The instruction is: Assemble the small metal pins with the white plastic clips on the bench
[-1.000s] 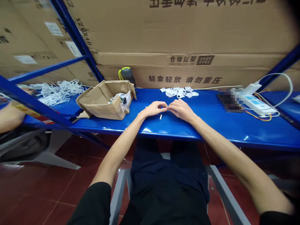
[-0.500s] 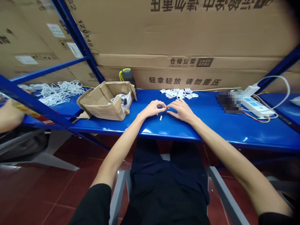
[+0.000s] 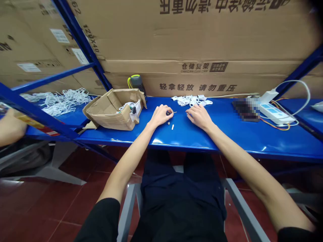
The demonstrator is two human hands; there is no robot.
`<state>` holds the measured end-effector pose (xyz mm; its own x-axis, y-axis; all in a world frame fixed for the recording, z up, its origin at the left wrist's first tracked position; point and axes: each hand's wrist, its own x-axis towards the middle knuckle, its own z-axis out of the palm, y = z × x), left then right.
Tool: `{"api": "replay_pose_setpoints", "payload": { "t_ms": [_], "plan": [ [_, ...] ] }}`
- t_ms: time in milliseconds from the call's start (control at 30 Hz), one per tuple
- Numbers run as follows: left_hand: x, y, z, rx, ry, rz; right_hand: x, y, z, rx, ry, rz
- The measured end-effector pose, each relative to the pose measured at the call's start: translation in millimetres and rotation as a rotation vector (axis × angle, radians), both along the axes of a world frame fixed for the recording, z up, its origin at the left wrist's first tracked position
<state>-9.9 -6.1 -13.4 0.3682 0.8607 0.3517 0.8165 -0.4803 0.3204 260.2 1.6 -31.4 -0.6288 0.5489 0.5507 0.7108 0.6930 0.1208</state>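
My left hand (image 3: 160, 116) is closed in a pinch over the blue table (image 3: 141, 136). A small dark object with a thin, pale shaft (image 3: 174, 112) is in its fingers; the shaft points right, and its exact kind is unclear. My right hand (image 3: 200, 117) rests to the right, fingers curled and thumb tip against the index finger. Whatever that pinch holds is too small to make out. Between the hands and the front edge lie a small white piece (image 3: 173, 127) and a tiny brass-coloured piece (image 3: 169, 123). White ring-shaped parts (image 3: 189, 101) lie in a pile beyond my right hand.
An open cardboard box (image 3: 113, 117) with assorted parts stands left, a dark cylinder with a yellow-green loop (image 3: 137, 82) behind it. White cords (image 3: 63, 101) lie beyond the blue frame post, near another person's arm (image 3: 12, 126). A power strip (image 3: 276, 114) with cables sits right.
My hands, close together before, have moved apart. The right one has shifted right, and the thin shaft now shows between the left fingers. The small pieces stay on the table.
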Motion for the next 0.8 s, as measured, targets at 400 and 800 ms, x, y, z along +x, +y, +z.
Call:
{"api": "replay_pose_setpoints", "payload": {
  "t_ms": [400,800],
  "plan": [
    [-19.6,2.0,5.8,0.01,0.057,0.085,-0.9,-4.7,0.4,-0.032,0.099,-0.081],
    [-5.1,4.3,-1.4,0.058,-0.136,-0.116,-8.4,-10.8,0.6,-0.042,0.052,0.069]
  ]
}}
